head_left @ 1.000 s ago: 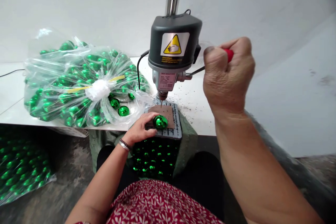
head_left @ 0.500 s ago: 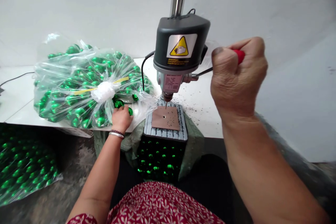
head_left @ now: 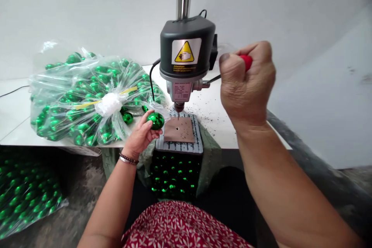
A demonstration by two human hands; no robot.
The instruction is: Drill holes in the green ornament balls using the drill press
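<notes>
A shiny green ball (head_left: 155, 121) is held in the fingers of my left hand (head_left: 140, 136), just left of the brown square plate (head_left: 179, 133). That plate has a small hole and lies on the grey ridged base of a drill press (head_left: 187, 48). The bit points down above the plate without touching it. My right hand (head_left: 248, 81) is wrapped round the red knob (head_left: 247, 62) of the press lever, to the right of the drill head.
A clear plastic bag (head_left: 109, 104) of green balls lies on the white table (head_left: 229, 131) at the left. Another bag of green balls (head_left: 26, 193) is at the lower left. More green balls (head_left: 173, 174) are below the base. Dark shavings dot the table.
My left hand has lifted a green ball from beside the bag and brought it right, near the plate. My right hand keeps its grip on the knob. The whole view has shifted slightly.
</notes>
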